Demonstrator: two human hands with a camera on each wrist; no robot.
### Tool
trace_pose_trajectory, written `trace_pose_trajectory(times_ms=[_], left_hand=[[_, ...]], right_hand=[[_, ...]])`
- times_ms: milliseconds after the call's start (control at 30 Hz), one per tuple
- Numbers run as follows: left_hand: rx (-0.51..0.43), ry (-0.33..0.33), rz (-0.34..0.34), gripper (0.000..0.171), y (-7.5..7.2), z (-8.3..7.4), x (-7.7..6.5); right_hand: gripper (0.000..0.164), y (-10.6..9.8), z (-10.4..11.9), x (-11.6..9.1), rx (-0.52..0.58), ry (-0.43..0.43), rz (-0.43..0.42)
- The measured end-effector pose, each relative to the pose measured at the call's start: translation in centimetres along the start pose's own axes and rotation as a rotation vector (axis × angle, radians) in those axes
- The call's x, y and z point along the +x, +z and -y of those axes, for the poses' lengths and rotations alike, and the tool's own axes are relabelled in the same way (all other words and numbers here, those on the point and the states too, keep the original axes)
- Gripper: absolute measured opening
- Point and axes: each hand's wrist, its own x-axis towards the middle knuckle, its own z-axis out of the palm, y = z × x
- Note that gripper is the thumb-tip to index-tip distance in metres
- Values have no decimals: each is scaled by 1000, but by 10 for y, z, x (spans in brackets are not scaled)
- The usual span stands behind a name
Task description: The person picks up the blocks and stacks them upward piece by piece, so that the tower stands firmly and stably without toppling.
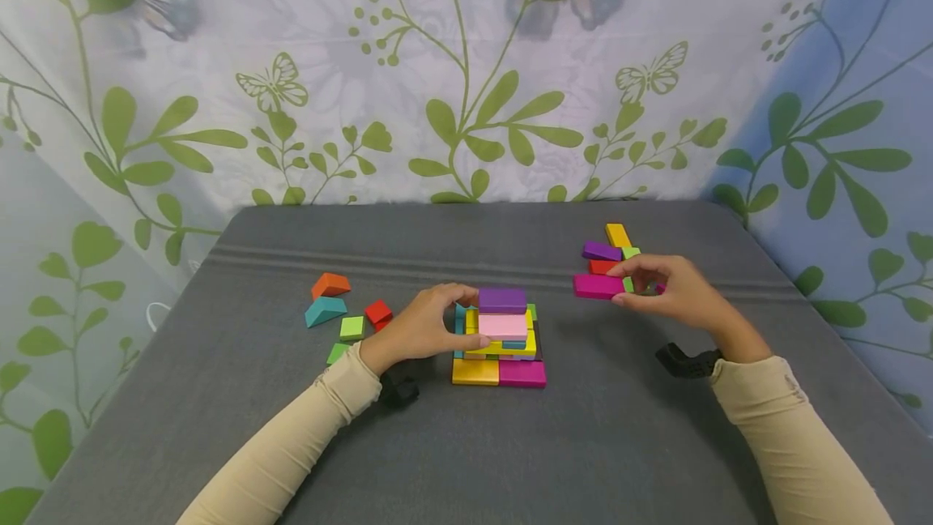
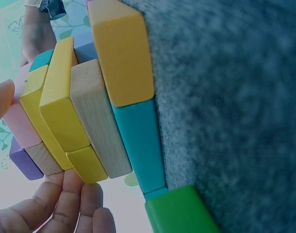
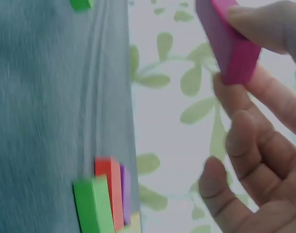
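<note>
A layered tower of coloured wooden blocks [image 1: 521, 347] stands mid-table, with a purple block [image 1: 501, 300] and a pink block [image 1: 503, 326] at its top. My left hand [image 1: 426, 322] holds the tower's upper layers from the left, thumb on the near side and fingers on the far side. In the left wrist view those fingertips [image 2: 92, 194] meet the yellow and plain wood blocks. Off to the right, my right hand [image 1: 674, 290] pinches a magenta block [image 1: 598, 286] between thumb and fingers. The right wrist view shows this magenta block [image 3: 237, 53] raised off the table.
Beyond the right hand lie a yellow block [image 1: 617, 235], a purple block [image 1: 602, 251], a red block [image 1: 601, 267] and green ones. Left of the tower are an orange block [image 1: 331, 285], a teal block [image 1: 325, 311], and several green and red blocks. A patterned curtain [image 1: 408, 104] hangs behind the grey table [image 1: 583, 444].
</note>
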Motion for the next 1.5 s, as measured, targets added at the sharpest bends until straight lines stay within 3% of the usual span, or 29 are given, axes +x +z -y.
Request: trace_pose_trajectory(times_ms=[233, 533, 867, 1133, 1500], left_hand=[[12, -13, -2, 71, 0, -1, 0], [7, 3, -2, 68, -1, 1, 1], [23, -7, -1, 70, -1, 0, 0], [14, 7, 5, 68, 0, 0, 1], [25, 11, 0, 68, -3, -2, -1]], right_hand=[[37, 23, 19, 6, 28, -62, -50], [43, 51, 28, 11, 80, -160, -90], [43, 92, 38, 12, -33, -337, -118], [43, 112, 40, 10, -55, -335, -149], [41, 121, 50, 17, -109, -337, -189]])
